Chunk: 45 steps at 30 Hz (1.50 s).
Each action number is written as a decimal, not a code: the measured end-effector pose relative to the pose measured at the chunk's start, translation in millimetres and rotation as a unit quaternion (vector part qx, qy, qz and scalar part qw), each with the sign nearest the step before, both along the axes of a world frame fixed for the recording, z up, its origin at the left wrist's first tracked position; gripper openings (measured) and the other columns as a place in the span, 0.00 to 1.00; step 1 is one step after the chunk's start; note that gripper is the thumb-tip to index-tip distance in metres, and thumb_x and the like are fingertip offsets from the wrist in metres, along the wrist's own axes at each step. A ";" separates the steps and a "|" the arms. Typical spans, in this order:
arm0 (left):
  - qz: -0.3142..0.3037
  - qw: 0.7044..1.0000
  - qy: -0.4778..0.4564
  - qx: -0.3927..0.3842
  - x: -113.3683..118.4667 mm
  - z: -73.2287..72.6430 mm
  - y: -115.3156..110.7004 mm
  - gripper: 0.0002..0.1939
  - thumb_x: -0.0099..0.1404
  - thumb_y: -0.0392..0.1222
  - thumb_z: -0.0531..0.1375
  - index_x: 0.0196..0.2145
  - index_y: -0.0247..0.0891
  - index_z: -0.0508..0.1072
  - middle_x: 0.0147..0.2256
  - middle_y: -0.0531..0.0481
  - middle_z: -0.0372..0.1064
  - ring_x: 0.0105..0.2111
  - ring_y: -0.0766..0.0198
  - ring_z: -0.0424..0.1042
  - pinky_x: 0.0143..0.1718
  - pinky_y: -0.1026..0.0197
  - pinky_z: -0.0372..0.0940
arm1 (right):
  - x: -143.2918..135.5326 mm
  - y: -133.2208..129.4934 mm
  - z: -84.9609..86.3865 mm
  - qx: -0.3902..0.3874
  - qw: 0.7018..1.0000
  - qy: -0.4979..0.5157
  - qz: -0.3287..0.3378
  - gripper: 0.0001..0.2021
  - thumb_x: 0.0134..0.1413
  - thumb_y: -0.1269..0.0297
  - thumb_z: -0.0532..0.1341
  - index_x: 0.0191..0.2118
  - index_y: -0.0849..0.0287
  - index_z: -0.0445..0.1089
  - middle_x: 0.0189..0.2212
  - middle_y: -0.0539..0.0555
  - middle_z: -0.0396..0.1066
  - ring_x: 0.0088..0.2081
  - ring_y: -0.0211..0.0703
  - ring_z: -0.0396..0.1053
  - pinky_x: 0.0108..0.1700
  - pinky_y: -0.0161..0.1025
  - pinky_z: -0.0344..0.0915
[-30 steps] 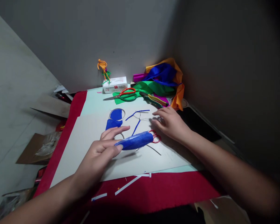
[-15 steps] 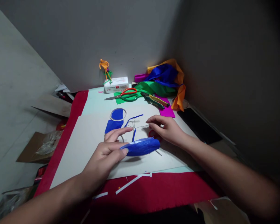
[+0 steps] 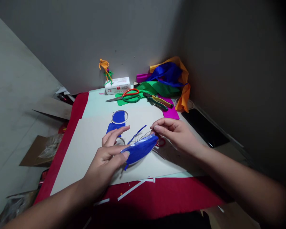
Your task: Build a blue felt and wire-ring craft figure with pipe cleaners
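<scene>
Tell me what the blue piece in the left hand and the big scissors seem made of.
Blue piece: perhaps paper or cloth; thin, mostly matte, pale sheen up top. Big scissors: likely steel blades, plain grey; handles probably plastic, smooth orange and green.

We have open room along the left part of the white board [image 3: 73, 143], and a bare patch runs between the upper ring [image 3: 112, 121] and the pliers [image 3: 158, 103]. Beyond it, the scissors [image 3: 114, 99] and pliers block a low pass. Farther back, we meet the box [image 3: 121, 88], crumpled sheets [image 3: 165, 74] and the grey wall [image 3: 97, 38].
</scene>
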<state>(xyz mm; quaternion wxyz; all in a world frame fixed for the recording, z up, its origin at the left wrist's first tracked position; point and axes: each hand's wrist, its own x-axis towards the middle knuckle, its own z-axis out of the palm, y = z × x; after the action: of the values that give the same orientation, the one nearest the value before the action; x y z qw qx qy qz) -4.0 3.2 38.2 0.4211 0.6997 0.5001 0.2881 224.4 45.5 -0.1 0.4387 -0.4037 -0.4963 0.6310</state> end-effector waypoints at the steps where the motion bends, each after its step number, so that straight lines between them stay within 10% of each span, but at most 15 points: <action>1: -0.001 1.000 0.003 0.002 0.2 -0.1 0.1 0.13 0.62 0.41 0.54 0.37 0.46 0.80 0.61 0.54 0.53 0.62 0.46 0.43 0.62 0.42 0.39 | -1.2 -2.0 0.8 -0.004 1.000 -0.004 0.011 0.10 0.52 0.58 0.63 0.35 0.60 0.70 0.27 0.50 0.71 0.23 0.32 0.65 0.24 0.30 0.61; 11: 0.014 0.999 0.045 0.025 2.6 2.5 -1.0 0.14 0.63 0.42 0.52 0.37 0.46 0.79 0.61 0.56 0.53 0.62 0.48 0.43 0.62 0.41 0.39 | -2.9 -13.3 6.5 -0.036 0.993 0.088 0.075 0.17 0.55 0.51 0.59 0.36 0.62 0.72 0.28 0.53 0.69 0.27 0.32 0.62 0.29 0.30 0.57; 28: -0.013 0.996 0.045 0.078 2.3 -8.0 6.0 0.18 0.60 0.35 0.57 0.47 0.48 0.75 0.59 0.52 0.57 0.60 0.51 0.51 0.61 0.45 0.44 | -5.8 -12.2 4.9 -0.041 0.999 0.029 0.016 0.11 0.42 0.67 0.69 0.32 0.61 0.69 0.25 0.47 0.70 0.25 0.30 0.66 0.29 0.28 0.62; 37: 0.039 0.970 -0.177 -0.162 -13.2 -11.9 23.5 0.27 0.61 0.40 0.57 0.59 0.48 0.61 0.58 0.50 0.60 0.57 0.52 0.58 0.57 0.50 0.50 | 2.1 -15.7 14.3 -0.003 0.994 0.007 0.107 0.09 0.42 0.69 0.69 0.31 0.61 0.69 0.26 0.48 0.70 0.26 0.30 0.66 0.30 0.27 0.64; 45: -0.077 0.919 -0.195 -0.334 -8.5 -14.8 30.5 0.27 0.63 0.44 0.58 0.59 0.36 0.61 0.39 0.41 0.74 0.40 0.57 0.70 0.43 0.55 0.59 | -0.1 -22.7 20.3 0.046 0.987 -0.028 0.153 0.08 0.43 0.71 0.68 0.31 0.62 0.69 0.26 0.49 0.70 0.27 0.31 0.68 0.30 0.27 0.65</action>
<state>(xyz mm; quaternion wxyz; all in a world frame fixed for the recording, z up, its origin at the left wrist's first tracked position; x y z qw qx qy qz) -12.4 33.7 23.4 0.7406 0.4843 0.4199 0.2018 224.3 22.8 20.2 0.3409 -0.3196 -0.5928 0.6559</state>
